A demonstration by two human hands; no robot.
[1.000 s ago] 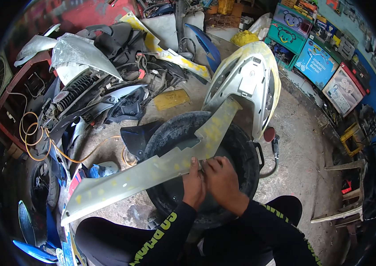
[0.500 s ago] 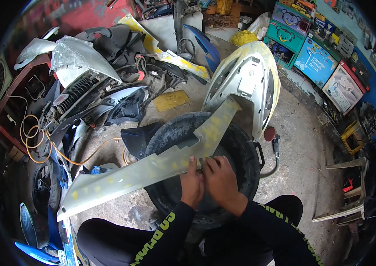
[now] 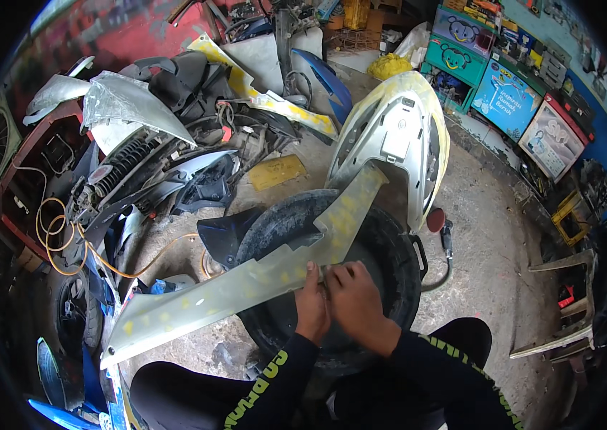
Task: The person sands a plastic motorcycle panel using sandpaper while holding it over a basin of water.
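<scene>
A long, pale grey-green motorcycle body panel [image 3: 239, 288] with yellow patches lies slantwise over a black tub [image 3: 394, 261]. Its narrow end points to the far right, its wide end to the near left. My left hand [image 3: 312, 309] is closed on the panel's near edge, thumb on the upper face. Right beside it, my right hand [image 3: 358, 299] has its fingers curled at the same edge. Whatever small thing those fingers may hold is hidden by them. Both hands are over the tub.
A silver-and-yellow tail fairing [image 3: 429, 122] stands behind the tub. A round red sanding pad [image 3: 435, 220] with a hose lies to the right. Motorcycle parts [image 3: 174, 136] are heaped at the left, beside an orange hose [image 3: 142, 274]. A broken chair [image 3: 561, 304] lies at the right.
My right hand's fingers have curled in and moved slightly down along the panel's edge. The panel's wide end sits a little further right in view; my left hand keeps its hold.
</scene>
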